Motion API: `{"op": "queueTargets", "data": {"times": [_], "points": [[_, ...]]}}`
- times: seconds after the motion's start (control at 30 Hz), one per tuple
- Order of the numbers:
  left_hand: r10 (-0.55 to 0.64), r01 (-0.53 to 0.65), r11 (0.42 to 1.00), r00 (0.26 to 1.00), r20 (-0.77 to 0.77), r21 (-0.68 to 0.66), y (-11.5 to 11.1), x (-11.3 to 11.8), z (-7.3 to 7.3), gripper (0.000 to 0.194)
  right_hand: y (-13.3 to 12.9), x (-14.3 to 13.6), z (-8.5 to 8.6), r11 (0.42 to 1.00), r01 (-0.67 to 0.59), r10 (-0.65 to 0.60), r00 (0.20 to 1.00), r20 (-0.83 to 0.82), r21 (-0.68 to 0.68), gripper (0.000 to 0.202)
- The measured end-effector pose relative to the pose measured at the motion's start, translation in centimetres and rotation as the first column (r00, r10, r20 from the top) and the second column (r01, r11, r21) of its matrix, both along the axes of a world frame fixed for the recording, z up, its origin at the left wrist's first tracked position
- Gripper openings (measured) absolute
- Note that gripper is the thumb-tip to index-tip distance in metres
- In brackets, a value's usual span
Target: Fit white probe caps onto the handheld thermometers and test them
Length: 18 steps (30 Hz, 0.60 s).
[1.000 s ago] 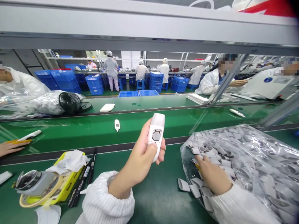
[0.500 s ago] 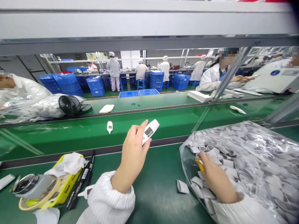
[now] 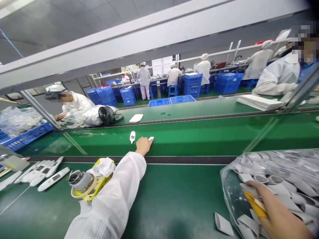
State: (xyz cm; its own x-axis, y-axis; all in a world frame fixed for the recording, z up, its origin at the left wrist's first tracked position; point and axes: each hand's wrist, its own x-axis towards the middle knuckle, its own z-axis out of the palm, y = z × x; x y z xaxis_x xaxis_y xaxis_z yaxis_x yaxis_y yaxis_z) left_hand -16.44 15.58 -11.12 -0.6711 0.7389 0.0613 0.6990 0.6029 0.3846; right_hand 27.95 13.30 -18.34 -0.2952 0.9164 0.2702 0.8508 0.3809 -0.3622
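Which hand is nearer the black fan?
Left. The left hand is out over the green belt, just right of the fan; the right hand is far right, at the plastic bag.

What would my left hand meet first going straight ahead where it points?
Your left hand would probably meet the dark strip along the far side of the green belt, though the hand's height is hard to judge.
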Motion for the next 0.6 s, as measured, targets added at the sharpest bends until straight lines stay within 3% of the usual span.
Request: {"op": "queueTargets", "data": {"times": [0.07, 0.17, 0.3, 0.43, 0.6], "points": [[0.104, -0.105, 0.994, 0.994, 0.020, 0.040, -0.3, -2.1, 0.9, 0.038, 0.0, 0.2, -0.6, 0.997, 0.029, -0.032, 0.998, -0.050, -0.073, 0.076], [0.255, -0.261, 0.962, 0.963, 0.085, 0.078, -1.4, -5.0, 2.3, 0.040, -0.1, 0.1, -0.7, 0.983, 0.051, -0.067, 0.994, -0.087, -0.178, 0.070], [0.288, -0.318, 0.944, 0.925, 0.249, 0.091, -2.5, -6.8, 3.2, 0.038, -0.6, -0.7, 0.6, 0.993, 0.020, -0.034, 0.992, -0.122, -0.117, 0.064], [0.154, -0.264, 0.945, 0.879, 0.451, 0.192, -2.0, -5.6, 3.7, 0.037, -1.0, -1.8, 2.5, 0.994, 0.028, -0.043, 0.989, -0.141, -0.106, 0.062], [-0.187, -0.173, 0.876, 0.738, 0.648, 0.449, -1.8, -1.1, 5.7, 0.032, -1.1, -3.0, 5.5, 0.976, 0.082, -0.136, 0.951, -0.277, -0.200, 0.047]]}}
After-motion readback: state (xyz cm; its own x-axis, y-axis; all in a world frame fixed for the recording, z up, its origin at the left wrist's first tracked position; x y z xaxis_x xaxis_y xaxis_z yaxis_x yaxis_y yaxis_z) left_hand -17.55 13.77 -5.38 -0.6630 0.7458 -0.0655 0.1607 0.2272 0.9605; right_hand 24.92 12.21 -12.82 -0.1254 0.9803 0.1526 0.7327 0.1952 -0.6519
